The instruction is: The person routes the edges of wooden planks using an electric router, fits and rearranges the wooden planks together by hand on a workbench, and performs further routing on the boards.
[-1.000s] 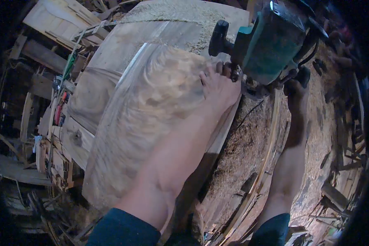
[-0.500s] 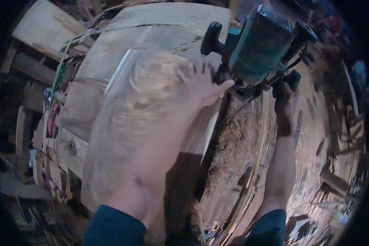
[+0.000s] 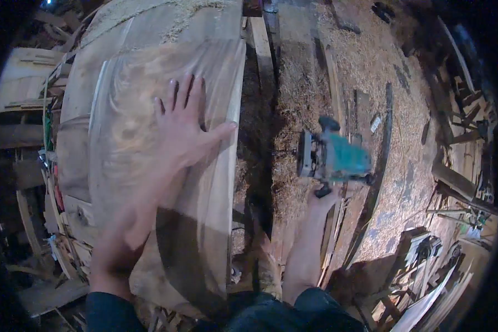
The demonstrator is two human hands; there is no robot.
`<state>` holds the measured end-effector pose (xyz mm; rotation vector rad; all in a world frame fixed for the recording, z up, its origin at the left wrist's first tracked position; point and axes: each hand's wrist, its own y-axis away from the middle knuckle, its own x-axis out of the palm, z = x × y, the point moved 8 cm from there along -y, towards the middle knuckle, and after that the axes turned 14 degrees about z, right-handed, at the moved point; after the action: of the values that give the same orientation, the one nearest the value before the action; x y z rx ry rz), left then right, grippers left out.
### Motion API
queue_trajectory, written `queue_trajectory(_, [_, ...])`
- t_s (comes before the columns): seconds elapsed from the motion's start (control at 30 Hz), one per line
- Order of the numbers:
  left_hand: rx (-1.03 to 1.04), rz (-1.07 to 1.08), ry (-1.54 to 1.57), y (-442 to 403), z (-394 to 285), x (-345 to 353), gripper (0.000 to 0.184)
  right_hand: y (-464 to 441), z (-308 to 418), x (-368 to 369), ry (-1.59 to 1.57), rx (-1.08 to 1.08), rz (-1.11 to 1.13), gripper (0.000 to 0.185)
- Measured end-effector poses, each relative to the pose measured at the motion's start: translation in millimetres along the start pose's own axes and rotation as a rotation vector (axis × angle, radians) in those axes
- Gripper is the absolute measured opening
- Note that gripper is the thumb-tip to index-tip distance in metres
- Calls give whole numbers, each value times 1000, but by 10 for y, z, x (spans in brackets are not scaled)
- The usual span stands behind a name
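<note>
My left hand (image 3: 185, 124) lies flat on a wide wooden panel (image 3: 216, 182), fingers spread and thumb at the panel's right edge. Swirling grain marks the panel's surface. To the right, my right hand (image 3: 322, 200) is closed around one handle of a green plunge router (image 3: 346, 157). The router is tipped on its side, its dark base facing the panel and its other handle pointing away from me. Below it is a surface strewn with shavings; whether it touches that surface I cannot tell. The router is slightly blurred.
Wood shavings (image 3: 409, 160) cover the area right of the panel, with long strips (image 3: 379, 171) lying among them. A dark gap (image 3: 254, 166) runs along the panel's right edge. Offcuts (image 3: 454, 180) are piled at far right, and more timber (image 3: 27, 216) at left.
The router has come off the panel's far right edge and moved down and right, tipping onto its side in my right hand. My left hand stays spread on the panel; the view has shifted.
</note>
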<state>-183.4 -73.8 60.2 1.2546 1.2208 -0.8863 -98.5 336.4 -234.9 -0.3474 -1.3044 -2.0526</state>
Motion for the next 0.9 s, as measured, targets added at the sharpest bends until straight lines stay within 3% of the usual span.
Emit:
queue_trajectory(0.13, [-11, 7, -15, -17, -20, -31, 110, -40, -249, -895, -138, 66, -217, 20])
queue_trajectory(0.33, [-3, 39, -42, -54, -13, 48, 107, -172, -597, -1748, -306, 162, -258, 25])
queue_trajectory(0.47, [47, 1, 38, -41, -31, 50, 105, -391, -727, -1611, -175, 179, -147, 20])
queue_trajectory(0.6, [28, 10, -39, -69, 22, 98, 109, -909, -1047, -1458, -271, 211, -48, 12])
queue_trajectory(0.9, [49, 23, -36, -84, 38, 71, 115, -1711, -1652, -873, -174, 247, 127, 10])
